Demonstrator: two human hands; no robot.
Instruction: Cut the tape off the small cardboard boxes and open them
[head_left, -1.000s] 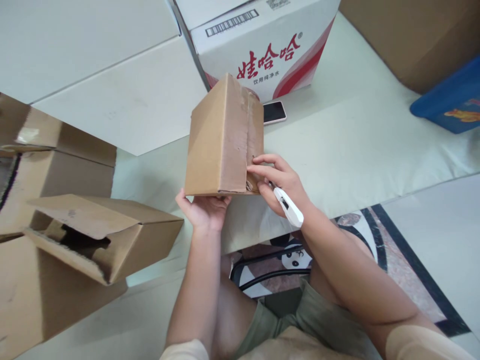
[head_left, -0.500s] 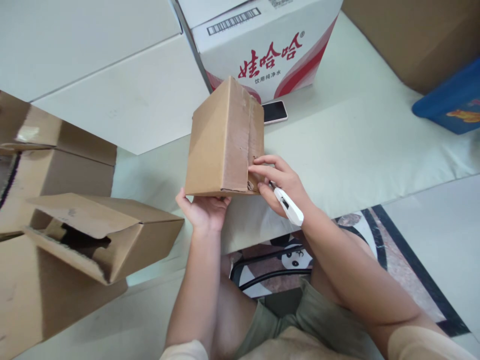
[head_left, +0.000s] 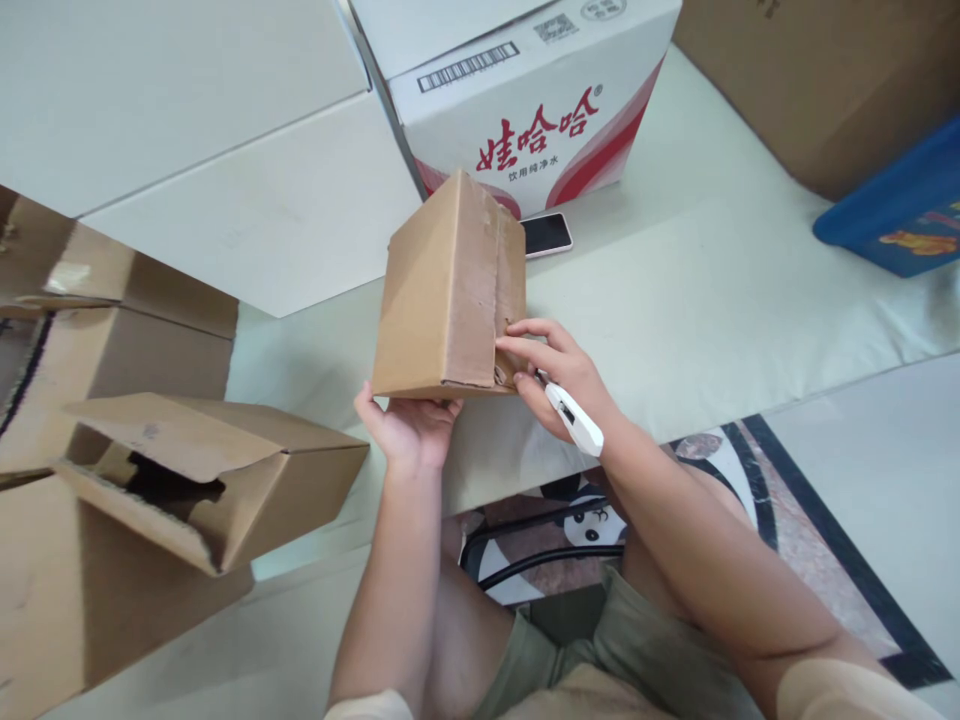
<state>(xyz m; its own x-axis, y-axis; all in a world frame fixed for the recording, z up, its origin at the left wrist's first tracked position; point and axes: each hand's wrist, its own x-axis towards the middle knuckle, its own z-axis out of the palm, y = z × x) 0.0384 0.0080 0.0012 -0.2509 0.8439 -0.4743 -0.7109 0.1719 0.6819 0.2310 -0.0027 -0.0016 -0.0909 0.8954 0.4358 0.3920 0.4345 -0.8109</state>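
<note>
A small brown cardboard box (head_left: pixel 442 290) is tilted up above the pale table (head_left: pixel 712 290). My left hand (head_left: pixel 409 425) grips its near bottom edge from underneath. My right hand (head_left: pixel 559 375) holds a white utility knife (head_left: pixel 574 420) in the palm, and its fingertips press on the near end of the box's taped centre seam. The knife's handle sticks out toward my wrist; its tip is hidden by my fingers.
An opened cardboard box (head_left: pixel 210 475) lies on its side at the left, on larger brown cartons (head_left: pixel 90 320). A white and red printed carton (head_left: pixel 525 90) stands behind, with a phone (head_left: pixel 546 234) beside it. A blue bin (head_left: pixel 900 210) sits at the right.
The view has shifted slightly, so everything sits a little lower. My right fingers stay at the seam's near end; both hands keep their hold.
</note>
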